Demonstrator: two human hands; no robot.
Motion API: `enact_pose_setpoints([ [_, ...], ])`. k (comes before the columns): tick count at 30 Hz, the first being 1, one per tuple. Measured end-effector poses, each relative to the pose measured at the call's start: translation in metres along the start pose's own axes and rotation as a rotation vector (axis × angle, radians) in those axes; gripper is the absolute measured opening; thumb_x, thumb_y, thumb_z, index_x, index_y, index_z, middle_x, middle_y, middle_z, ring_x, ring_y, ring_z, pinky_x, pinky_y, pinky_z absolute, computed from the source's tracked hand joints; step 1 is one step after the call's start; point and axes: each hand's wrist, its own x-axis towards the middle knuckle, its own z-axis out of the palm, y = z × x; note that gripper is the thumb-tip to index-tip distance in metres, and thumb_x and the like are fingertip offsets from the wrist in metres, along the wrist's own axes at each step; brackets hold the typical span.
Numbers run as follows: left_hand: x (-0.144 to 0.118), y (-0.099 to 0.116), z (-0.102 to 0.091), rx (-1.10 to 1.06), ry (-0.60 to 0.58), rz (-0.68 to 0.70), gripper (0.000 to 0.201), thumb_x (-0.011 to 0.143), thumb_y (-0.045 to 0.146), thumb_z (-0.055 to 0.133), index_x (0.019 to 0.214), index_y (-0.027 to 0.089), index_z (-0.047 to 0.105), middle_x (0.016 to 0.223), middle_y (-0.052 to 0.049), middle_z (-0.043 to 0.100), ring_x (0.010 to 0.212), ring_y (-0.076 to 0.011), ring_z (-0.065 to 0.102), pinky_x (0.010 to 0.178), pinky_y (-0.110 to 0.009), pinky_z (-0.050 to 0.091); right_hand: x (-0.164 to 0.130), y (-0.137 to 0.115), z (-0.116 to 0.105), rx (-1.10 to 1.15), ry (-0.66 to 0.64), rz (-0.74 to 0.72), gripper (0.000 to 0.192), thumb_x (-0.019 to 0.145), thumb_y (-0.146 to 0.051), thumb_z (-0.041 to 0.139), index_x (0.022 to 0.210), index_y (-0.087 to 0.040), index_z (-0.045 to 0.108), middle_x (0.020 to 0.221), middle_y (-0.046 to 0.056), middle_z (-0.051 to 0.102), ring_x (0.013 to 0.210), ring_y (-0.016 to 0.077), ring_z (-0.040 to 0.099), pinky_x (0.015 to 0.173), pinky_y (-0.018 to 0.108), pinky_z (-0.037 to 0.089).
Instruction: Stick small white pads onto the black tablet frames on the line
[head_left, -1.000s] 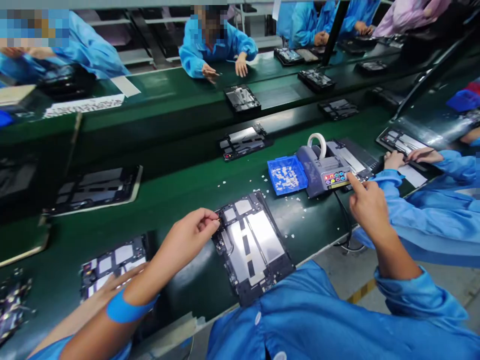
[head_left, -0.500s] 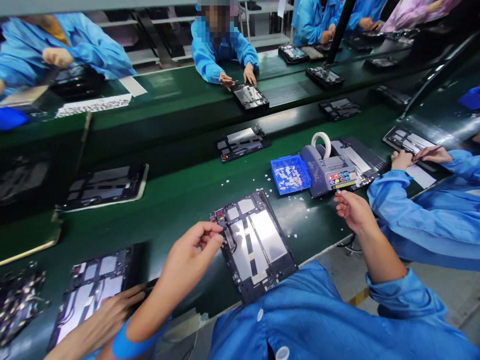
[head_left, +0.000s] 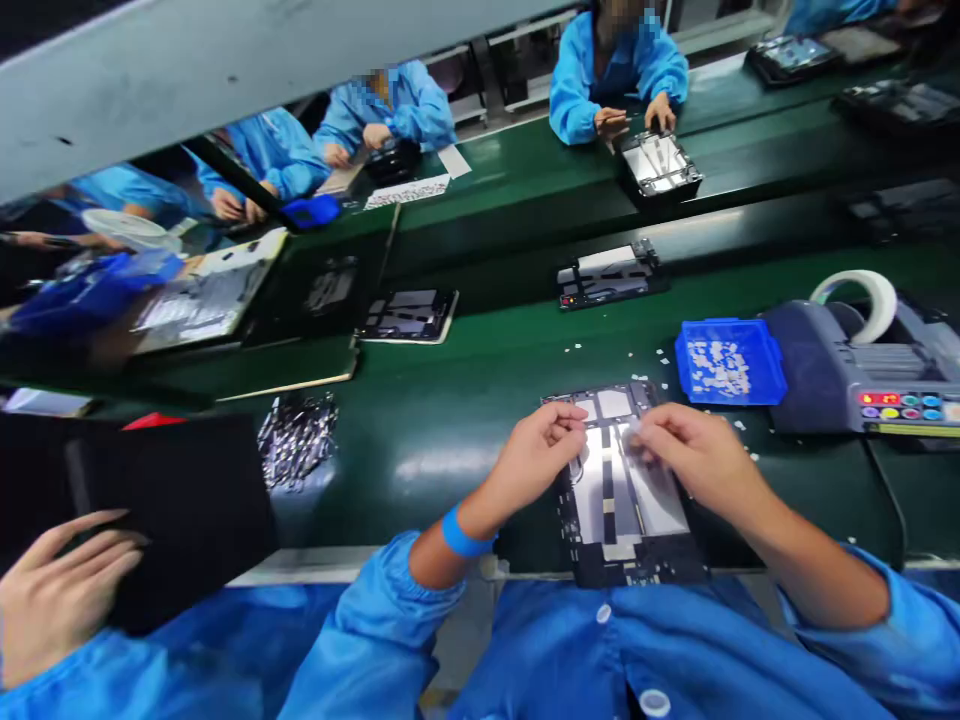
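Fingers: on my left hand (head_left: 536, 455) the thumb and forefinger are pinched narrow at the upper left part of the open black tablet chassis with silver shielding plates (head_left: 626, 490); whether anything sits between them I cannot tell. On my right hand (head_left: 694, 455) the fingertips are closed on a small, pale, translucent piece of tape (head_left: 636, 432), held just above the chassis.

Tablet chassis: it lies flat on the dark green conveyor belt (head_left: 450, 440), straight in front of me, its near end at the belt's edge by my blue smock. Both my hands rest over its upper half, close together but not touching.

Wrist: a blue band (head_left: 461, 532) circles my left wrist.

Right of the chassis: a small blue plastic tray of white cut pieces (head_left: 727, 362) stands on the belt, and just beside it a grey tape dispenser machine with coloured buttons (head_left: 855, 385), carrying a white tape roll (head_left: 862, 300).

Belt surface: small white scraps lie scattered around the tray and chassis.

Left of me: a pile of small shiny metal parts (head_left: 298, 438) lies on the belt; a co-worker's hand (head_left: 56, 590) rests on a flat black panel (head_left: 172, 510).

Far side: another chassis (head_left: 607, 275) lies further up the belt, and people in blue smocks work across the line.
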Motion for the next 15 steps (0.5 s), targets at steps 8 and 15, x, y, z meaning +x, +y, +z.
enact_pose_setpoints([
  [8, 0.016, -0.012, -0.019, -0.054, 0.119, 0.009, 0.02, 0.09, 0.037, 0.07, 0.087, 0.017, 0.065, 0.081, -0.002, 0.067, 0.076, -0.014, 0.06, 0.073, -0.027, 0.049, 0.06, -0.012, 0.054, -0.266, -0.158, -0.223, 0.023, 0.099, -0.035, 0.058, 0.096, -0.023, 0.077, 0.082, 0.001, 0.076, 0.071, 0.0177, 0.065, 0.066, 0.03, 0.048],
  [15, 0.035, -0.016, -0.042, 0.383, -0.002, 0.069, 0.014, 0.092, 0.029, 0.066, 0.083, 0.018, 0.069, 0.087, -0.003, 0.067, 0.082, -0.0167, 0.06, 0.076, -0.03, 0.048, 0.084, 0.011, 0.017, -1.072, -0.212, -0.853, 0.039, 0.102, -0.014, 0.052, 0.134, -0.022, 0.072, 0.104, 0.012, 0.072, 0.085, 0.0227, 0.056, 0.076, 0.036, 0.04],
])
